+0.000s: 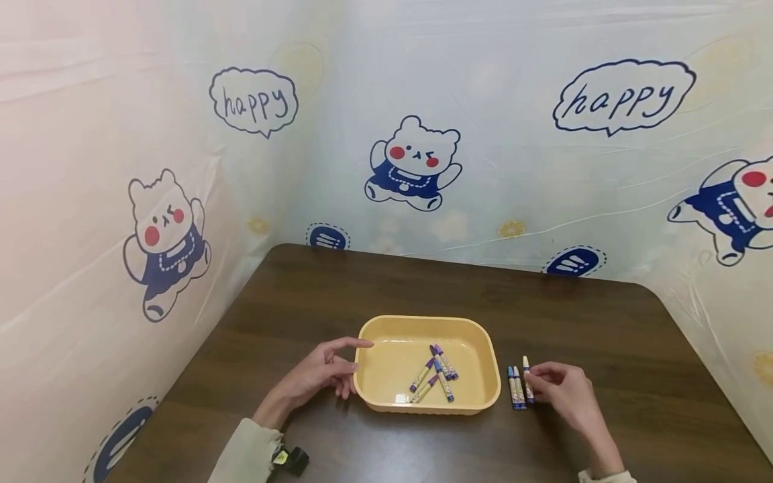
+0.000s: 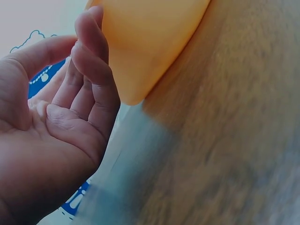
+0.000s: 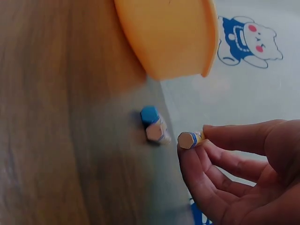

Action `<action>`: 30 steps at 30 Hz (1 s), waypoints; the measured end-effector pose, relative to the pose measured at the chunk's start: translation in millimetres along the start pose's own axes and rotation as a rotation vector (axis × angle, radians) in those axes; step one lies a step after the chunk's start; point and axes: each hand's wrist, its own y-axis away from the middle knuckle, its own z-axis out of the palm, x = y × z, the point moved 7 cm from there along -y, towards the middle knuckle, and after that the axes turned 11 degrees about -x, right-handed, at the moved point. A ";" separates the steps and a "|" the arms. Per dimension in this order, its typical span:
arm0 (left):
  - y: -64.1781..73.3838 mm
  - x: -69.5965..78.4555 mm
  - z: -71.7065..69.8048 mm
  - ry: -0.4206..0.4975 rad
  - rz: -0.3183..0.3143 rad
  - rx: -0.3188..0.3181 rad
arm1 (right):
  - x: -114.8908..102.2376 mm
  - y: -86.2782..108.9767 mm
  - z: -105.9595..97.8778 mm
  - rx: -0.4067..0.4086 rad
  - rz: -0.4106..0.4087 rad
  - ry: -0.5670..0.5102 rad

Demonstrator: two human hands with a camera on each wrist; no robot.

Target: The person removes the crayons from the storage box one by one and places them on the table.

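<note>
My right hand pinches a pale-tipped crayon between thumb and fingers, to the right of the tray. Left of it two more crayons lie side by side on the table: a blue-tipped crayon and a pale-tipped one. My left hand is at the left end of a yellow tray. Its index finger reaches straight over the rim, while the other fingers bend loosely beside the outer wall. Several crayons with purple, blue and dark tips lie loosely crossed inside the tray.
The dark brown wooden table has rounded far corners. A pale curtain printed with bears and "happy" bubbles hangs around its back and sides. A black strap with a small device is on the left wrist, by the sleeve.
</note>
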 end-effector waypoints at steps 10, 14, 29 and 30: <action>0.4 0.1 0.5 -0.008 0.005 0.014 | 7.5 -2.2 2.6 0.009 0.015 0.208; -0.8 0.9 0.0 -0.012 0.004 0.020 | 5.1 -2.6 4.4 -0.006 0.010 0.221; -2.7 1.8 4.4 -0.014 0.007 0.013 | 8.0 -3.4 7.9 -0.006 -0.006 0.224; -2.4 0.9 4.4 -0.016 0.004 0.014 | 8.9 -2.7 8.4 -0.003 0.000 0.223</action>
